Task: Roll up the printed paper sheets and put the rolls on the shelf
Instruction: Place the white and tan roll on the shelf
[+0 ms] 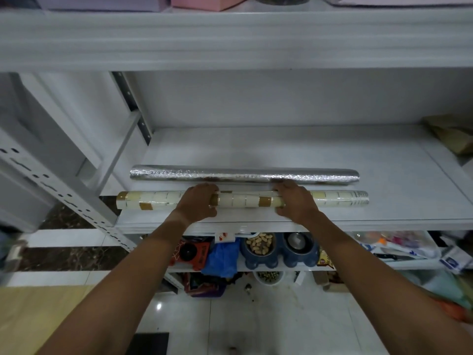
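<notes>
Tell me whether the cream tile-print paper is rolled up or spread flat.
Rolled up: the cream tile-print paper lies as a long tube along the white metal shelf's front edge, both hands gripping its middle.

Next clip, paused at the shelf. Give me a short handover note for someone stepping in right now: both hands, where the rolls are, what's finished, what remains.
Left hand: grip curled round the cream tile-patterned paper roll with brown squares, left of its middle.
Right hand: grip on the same roll, right of its middle.
That roll lies along the front edge of the white metal shelf. The silver embossed foil roll lies just behind it, parallel.
Done: both rolls rolled up and on the shelf.
Left: release the cream roll; no unrolled sheets are in view.
</notes>
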